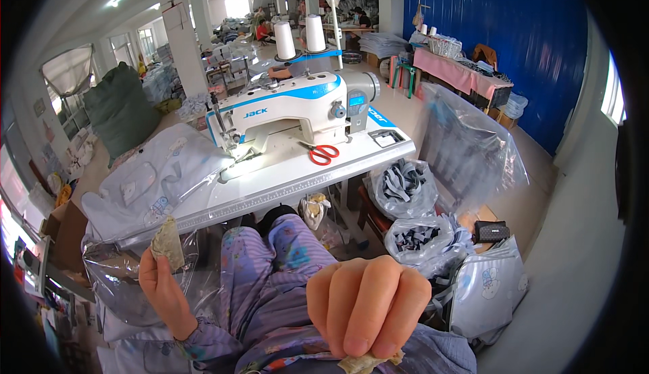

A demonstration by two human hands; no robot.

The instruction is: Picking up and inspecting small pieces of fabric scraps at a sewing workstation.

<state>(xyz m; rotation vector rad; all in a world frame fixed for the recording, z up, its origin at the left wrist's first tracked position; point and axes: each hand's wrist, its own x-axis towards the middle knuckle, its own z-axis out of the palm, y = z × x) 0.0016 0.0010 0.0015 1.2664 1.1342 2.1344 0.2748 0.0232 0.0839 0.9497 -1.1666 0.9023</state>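
In my left hand (pixel 165 293) is a flat, pale tan-green piece of flatbread (pixel 167 244), pinched upright between thumb and fingers over the near left table edge. My right hand (pixel 368 303) is raised close to the camera with its fingers curled. Beneath its fingertips shows a smaller torn bit of flatbread (pixel 368 362) of like colour, cut off by the lower edge of the picture. Beyond both hands stands a white and blue sewing machine (pixel 284 107) on its table (pixel 297 183). Red-handled scissors (pixel 323 154) lie beside the machine, touched by neither hand.
Pale printed fabric (pixel 159 178) covers the table's left end. At the right are plastic bags of grey strips (pixel 404 184), a black purse (pixel 491 231) and pale printed bags (pixel 490 286). A large green sack (pixel 122 113) stands at far left. Two thread cones (pixel 284 40) rise behind the machine.
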